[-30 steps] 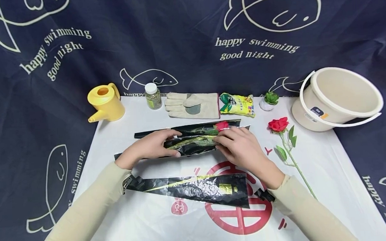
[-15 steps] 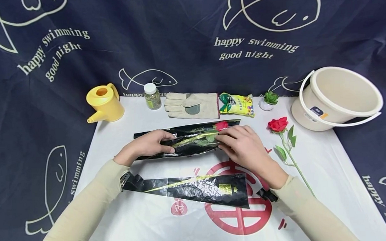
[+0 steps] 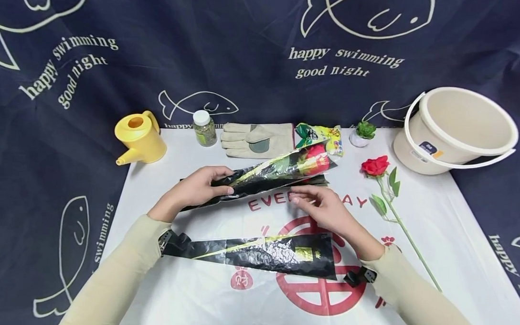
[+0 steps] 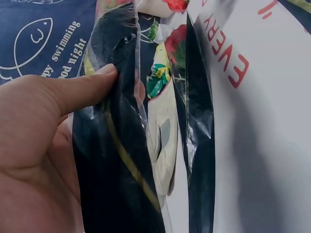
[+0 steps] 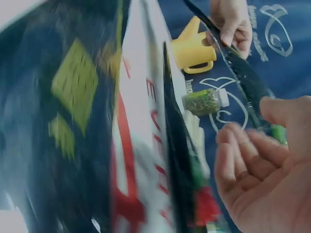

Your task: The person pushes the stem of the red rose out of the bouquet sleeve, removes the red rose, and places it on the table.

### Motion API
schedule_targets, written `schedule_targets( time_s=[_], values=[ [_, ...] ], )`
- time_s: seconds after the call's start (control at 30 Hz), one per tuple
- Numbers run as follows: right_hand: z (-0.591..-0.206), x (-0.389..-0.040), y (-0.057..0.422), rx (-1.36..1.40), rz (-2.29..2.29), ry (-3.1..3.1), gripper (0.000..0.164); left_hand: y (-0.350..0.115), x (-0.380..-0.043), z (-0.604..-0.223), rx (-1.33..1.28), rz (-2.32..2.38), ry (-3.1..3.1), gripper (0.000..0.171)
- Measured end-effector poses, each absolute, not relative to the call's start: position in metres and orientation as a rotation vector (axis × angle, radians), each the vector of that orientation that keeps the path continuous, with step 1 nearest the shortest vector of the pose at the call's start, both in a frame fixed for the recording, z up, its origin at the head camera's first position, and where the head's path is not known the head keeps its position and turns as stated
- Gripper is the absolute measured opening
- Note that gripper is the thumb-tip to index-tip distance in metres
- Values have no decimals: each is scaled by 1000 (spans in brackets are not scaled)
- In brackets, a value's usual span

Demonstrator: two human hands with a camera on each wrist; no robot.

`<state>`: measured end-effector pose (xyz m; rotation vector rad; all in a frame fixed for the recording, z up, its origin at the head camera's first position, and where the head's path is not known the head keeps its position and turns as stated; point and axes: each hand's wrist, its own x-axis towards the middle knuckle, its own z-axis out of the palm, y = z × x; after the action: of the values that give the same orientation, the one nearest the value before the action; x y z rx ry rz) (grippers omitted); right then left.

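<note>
A red rose in a black and clear flower sleeve (image 3: 265,175) is raised and tilted above the table, its bloom (image 3: 315,160) at the upper right end. My left hand (image 3: 198,187) grips the narrow end; the left wrist view shows the thumb pressing on the black film (image 4: 114,155). Below it another wrapped rose (image 4: 199,126) lies on the table, mostly hidden in the head view. My right hand (image 3: 323,205) is apart from the sleeve, fingers loosely bent and holding nothing. An empty-looking flat black sleeve (image 3: 263,253) lies nearer the front.
Along the back stand a yellow watering can (image 3: 140,138), a jar of granules (image 3: 205,128), work gloves (image 3: 259,139), a yellow packet (image 3: 334,137) and a small potted succulent (image 3: 363,132). To the right are a loose rose (image 3: 375,166) and a beige bucket (image 3: 452,132).
My left hand has lifted the wrapped rose and tilted its bloom end up and away. The right hand has let go of the sleeve and drawn back slightly toward the front.
</note>
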<state>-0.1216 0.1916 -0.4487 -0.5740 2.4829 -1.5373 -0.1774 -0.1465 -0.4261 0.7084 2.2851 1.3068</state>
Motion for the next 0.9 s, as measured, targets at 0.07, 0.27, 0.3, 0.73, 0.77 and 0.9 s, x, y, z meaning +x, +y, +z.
schedule_targets(
  time_s=[0.07,0.27,0.3,0.73,0.77,0.9],
  values=[
    [-454,-124,189,-344,-1764,2225,41,-143,-177,-425,711,1308,2284,29],
    [-444,-131,175,62,-2391,1544,57,-137,-175,-419,709,1308,2281,33],
    [-442,-132,172,92,-2451,1474,58,-136,-175,-418,705,1309,2278,33],
    [-432,-132,154,287,-2706,1170,34,-131,-174,-411,732,1202,2351,33],
    [-432,-133,154,302,-2719,1148,31,-130,-174,-411,745,1196,2350,33],
    [-435,-137,155,338,-2755,1043,29,-126,-174,-411,807,1163,2363,26]
  ],
)
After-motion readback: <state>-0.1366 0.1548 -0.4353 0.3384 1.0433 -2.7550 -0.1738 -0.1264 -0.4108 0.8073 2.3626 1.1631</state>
